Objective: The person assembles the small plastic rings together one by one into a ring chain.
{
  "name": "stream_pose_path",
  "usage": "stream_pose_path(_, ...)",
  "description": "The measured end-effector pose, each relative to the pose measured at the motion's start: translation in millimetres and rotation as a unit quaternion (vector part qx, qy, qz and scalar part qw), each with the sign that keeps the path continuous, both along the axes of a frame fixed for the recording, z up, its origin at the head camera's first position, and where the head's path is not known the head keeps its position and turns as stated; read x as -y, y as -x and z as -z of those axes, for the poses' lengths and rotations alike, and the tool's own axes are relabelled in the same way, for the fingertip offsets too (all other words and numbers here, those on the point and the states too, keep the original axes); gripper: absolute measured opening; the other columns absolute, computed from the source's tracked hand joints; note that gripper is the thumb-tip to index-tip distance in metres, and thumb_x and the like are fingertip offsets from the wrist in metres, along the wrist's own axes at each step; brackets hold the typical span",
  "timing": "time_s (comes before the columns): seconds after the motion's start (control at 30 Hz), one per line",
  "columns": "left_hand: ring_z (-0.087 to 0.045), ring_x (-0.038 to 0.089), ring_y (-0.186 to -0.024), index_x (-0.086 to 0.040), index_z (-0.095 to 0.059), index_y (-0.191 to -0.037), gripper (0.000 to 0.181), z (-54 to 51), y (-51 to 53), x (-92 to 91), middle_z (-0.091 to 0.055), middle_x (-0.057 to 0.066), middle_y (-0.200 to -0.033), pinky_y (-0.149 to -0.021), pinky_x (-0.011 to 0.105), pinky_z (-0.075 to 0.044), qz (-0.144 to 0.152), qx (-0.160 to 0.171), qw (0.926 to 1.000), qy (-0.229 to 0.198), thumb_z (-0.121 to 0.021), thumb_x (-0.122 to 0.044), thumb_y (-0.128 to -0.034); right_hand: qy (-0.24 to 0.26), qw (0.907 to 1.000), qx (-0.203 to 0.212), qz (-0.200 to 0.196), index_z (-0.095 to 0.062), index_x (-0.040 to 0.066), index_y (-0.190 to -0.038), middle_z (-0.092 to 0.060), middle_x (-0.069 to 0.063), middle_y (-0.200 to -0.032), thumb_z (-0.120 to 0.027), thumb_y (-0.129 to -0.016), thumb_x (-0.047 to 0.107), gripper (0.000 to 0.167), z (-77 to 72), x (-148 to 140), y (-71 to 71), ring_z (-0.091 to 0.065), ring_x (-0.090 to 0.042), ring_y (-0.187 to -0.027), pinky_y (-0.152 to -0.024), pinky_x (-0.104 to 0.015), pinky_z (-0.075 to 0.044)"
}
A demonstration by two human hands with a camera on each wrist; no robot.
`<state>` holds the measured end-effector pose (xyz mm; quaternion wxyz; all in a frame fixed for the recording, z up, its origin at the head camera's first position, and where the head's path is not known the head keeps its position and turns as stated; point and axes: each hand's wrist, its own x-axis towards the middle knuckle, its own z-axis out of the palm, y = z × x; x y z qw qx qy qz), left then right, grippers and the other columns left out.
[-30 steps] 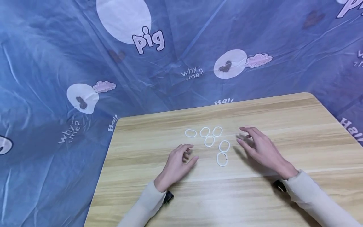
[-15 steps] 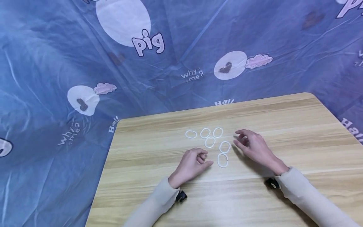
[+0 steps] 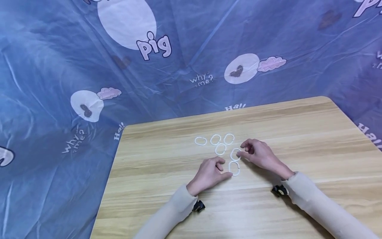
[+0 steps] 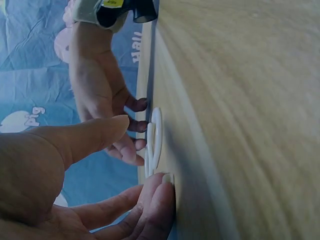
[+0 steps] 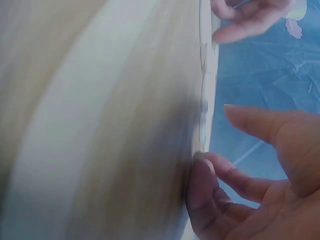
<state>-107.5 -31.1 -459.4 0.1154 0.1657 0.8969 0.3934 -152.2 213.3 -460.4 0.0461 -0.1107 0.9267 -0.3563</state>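
Several white oval rings, each with a small gap like a curtain ring, lie flat on the wooden table. My left hand (image 3: 209, 175) is beside the nearest ring (image 3: 229, 167), thumb tip at its lower edge. My right hand (image 3: 260, 154) reaches over the ring (image 3: 231, 153) just beyond it, thumb overlapping its right side in the head view. In the left wrist view, the left fingertips touch the table near two white rings (image 4: 158, 137), thumb raised apart. The right wrist view shows the right thumb (image 5: 250, 120) apart from the fingers, nothing between them.
Behind these, one ring (image 3: 215, 153) and three more, including the leftmost ring (image 3: 195, 140), lie near one another. The wooden tabletop (image 3: 143, 166) extends around them. A blue printed cloth (image 3: 179, 89) hangs behind the table. Black wrist devices (image 3: 199, 206) sit under both sleeves.
My left hand has moved right to the nearest ring. My right hand has come left and its thumb now overlaps a ring. The rings lie as before.
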Motion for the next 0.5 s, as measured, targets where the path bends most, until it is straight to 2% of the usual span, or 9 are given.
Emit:
stream_pose_path(0.23, -0.058, 0.002, -0.077, -0.01, -0.07, -0.126, 0.052, 3.0, 0.2, -9.4, -0.071, -0.005, -0.086, -0.079, 0.019, -0.049, -0.006, -0.013, 0.9993, 0.034, -0.084, -0.039, -0.0859, -0.011, 0.9999, -0.005, -0.004, -0.071, 0.005, -0.107, -0.064, -0.004, -0.085, -0.084, -0.088, 0.031, 0.035, -0.1, 8.1, 1.0, -0.054, -0.013, -0.075, -0.066, -0.023, -0.043)
stream_pose_path(0.5, -0.059, 0.004, -0.078, -0.021, -0.068, -0.128, 0.055, 4.4, -0.2, -21.2, -0.069, -0.011, -0.085, -0.064, 0.018, -0.042, -0.015, -0.039, 0.9925, 0.115, -0.085, -0.048, -0.0835, -0.032, 0.9993, -0.014, -0.013, -0.067, 0.007, -0.102, -0.063, -0.003, -0.082, -0.088, -0.083, 0.033, 0.039, 1.8, 14.1, 3.8, -0.052, -0.014, -0.073, -0.066, -0.026, -0.041)
